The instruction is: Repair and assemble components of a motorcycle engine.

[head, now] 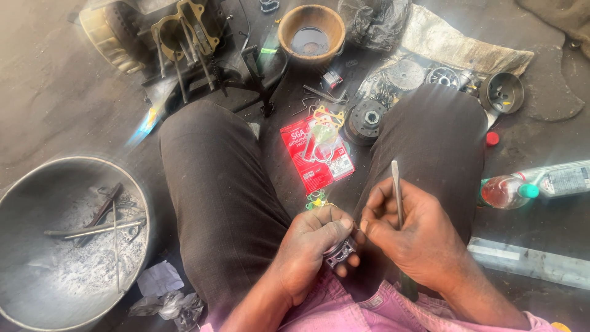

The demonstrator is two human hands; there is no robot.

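I sit on the floor with my knees spread. My left hand (313, 249) is closed around a small round metal part (340, 252), a piston-like piece, held low between my thighs. My right hand (409, 237) grips a thin flat metal tool (396, 190) that points upward, and its fingertips touch the part next to my left thumb. On the floor between my knees lies a red gasket packet (307, 161) with thin gaskets and rings on it.
A large metal basin (37, 184) with ash and tools sits at left. Engine parts (178, 37), a round bowl (311, 31), gears (405, 75), a drum (502, 92) and a clutch piece (367, 120) lie ahead. Plastic bottles (507, 190) lie at right.
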